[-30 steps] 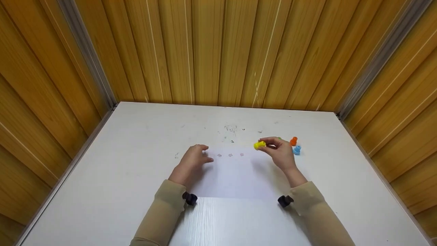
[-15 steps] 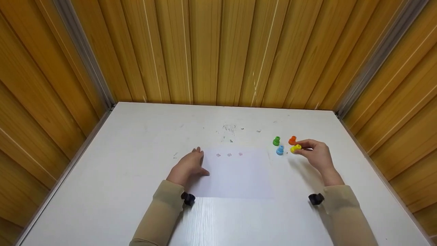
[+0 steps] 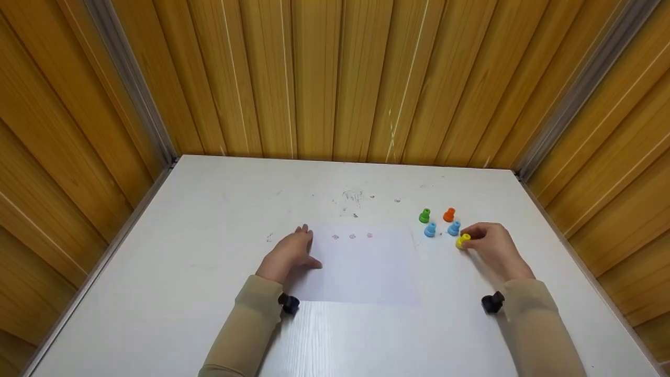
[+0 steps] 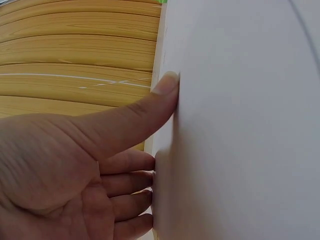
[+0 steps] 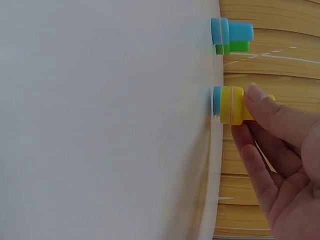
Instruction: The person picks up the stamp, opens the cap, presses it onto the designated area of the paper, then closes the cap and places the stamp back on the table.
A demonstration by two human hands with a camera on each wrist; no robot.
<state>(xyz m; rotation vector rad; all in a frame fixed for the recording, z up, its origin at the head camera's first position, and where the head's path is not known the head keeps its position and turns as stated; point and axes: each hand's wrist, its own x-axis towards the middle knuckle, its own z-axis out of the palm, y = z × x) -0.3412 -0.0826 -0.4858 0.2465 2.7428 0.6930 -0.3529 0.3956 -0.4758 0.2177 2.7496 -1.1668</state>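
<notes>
My right hand (image 3: 494, 248) pinches a small yellow stamp (image 3: 462, 241) by its narrow knob between thumb and fingers. In the right wrist view the yellow stamp (image 5: 232, 105) is upright with its wide base right at the table top, partly covering a blue stamp (image 5: 216, 101) behind it. To the left, my left hand (image 3: 288, 254) rests on the left edge of a white sheet of paper (image 3: 361, 277), thumb spread from the fingers. The left wrist view shows the left hand's thumb (image 4: 145, 115) and fingertips down on the surface. Three small reddish prints (image 3: 352, 236) line the paper's upper part.
Just beyond the yellow stamp stand two blue stamps, one nearer (image 3: 454, 228) and one further left (image 3: 430, 230). Behind them are a green stamp (image 3: 424, 215) and an orange stamp (image 3: 449, 214). Dark smudges (image 3: 353, 196) mark the white table (image 3: 235, 204); wood-patterned walls enclose it.
The right hand has carried the yellow stamp from over the paper rightward to the other stamps, then down and toward me. The left hand's thumb has spread and lowered onto the paper.
</notes>
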